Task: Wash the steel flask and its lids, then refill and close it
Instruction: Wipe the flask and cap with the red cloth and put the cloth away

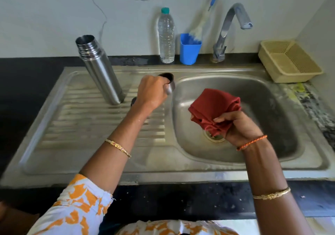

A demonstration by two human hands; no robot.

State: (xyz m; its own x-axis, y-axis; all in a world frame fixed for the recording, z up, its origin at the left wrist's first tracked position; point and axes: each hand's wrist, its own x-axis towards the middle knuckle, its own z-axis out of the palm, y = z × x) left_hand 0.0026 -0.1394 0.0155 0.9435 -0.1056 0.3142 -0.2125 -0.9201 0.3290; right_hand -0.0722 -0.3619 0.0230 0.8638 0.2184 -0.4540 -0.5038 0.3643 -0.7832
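Two hands are busy: your left hand (151, 91) is gripping the steel lid (169, 84) by the sink (253, 164), your right hand (241, 127) is pinching the red cloth (213, 106), and the flask (98, 67) is standing open beside them.

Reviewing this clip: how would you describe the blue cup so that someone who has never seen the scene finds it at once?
Start at the steel tap behind the sink basin. Just left of its base, against the wall, stands the blue cup with a brush leaning out of it. It is the only opaque blue container there; the plastic bottle on its left is clear.
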